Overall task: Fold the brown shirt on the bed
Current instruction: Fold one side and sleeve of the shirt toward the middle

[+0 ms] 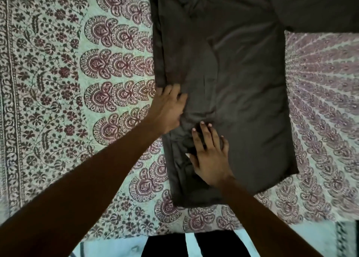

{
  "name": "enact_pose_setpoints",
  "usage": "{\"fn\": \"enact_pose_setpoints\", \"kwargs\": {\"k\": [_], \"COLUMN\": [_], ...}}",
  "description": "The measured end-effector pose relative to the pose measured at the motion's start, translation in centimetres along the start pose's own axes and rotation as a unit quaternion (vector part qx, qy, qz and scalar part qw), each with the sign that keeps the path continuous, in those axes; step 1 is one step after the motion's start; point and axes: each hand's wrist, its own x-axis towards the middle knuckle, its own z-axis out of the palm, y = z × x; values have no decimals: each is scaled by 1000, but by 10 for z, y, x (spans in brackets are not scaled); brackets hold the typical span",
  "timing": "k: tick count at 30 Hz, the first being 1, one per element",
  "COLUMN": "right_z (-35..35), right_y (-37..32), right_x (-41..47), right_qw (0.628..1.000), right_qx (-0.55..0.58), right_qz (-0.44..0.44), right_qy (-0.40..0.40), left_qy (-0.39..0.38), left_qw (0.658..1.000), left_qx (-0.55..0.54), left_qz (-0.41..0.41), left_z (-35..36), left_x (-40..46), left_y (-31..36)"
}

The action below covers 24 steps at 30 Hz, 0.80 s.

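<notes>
Brown shirt [233, 82] lay flat on a bedsheet [58, 82] printed with maroon and dark paisley fans and floral borders on a pale green ground. The shirt's cloth was smooth, faintly glossy and softly creased; its body formed a long upright rectangle running from the top edge of the view down to a straight hem near the viewer. One sleeve [320, 10] stretched out sideways to the right at the top. Along the shirt's left side the cloth was turned inward, giving a doubled, ridged edge with small puckers between the hands.

Left hand [169, 109] reached in from the lower left on a bare, extended forearm; its fingers were spread and fairly straight, resting flat at the folded left edge, gripping nothing. Right hand [210, 155] came from the lower right, palm down, fingers straight and slightly fanned, pressing flat on the shirt's lower left portion just below the left hand. The two hands lay near each other without touching. Dark trouser legs [194, 245] showed at the bottom edge.
</notes>
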Motion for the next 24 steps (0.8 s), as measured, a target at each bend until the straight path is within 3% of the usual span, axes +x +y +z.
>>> {"fn": "enact_pose_setpoints", "kwargs": {"k": [4,9,12,20,24], "right_z": [23,28,41,50,35], "right_y": [8,4,7,24,27], "right_x": [-23,-38,-58,-85,-74], "right_qw": [1000,1000,1000,999,999], "right_qx": [-1,8,7,-4,7], "right_qz": [-12,2,0,-29,-30], "right_qy": [2,12,2,-22,-14], "left_qy": [-3,-124,-155,-164,-135], "left_qw": [997,991,986,985,981], "left_qx": [-76,-54,-48,-39,-137], "left_qz": [-18,-11,-22,-42,-40], "left_z": [10,24,35,30,27], "left_x": [-30,-73,-83,-81,-82], "left_y": [19,35,43,52,43]}}
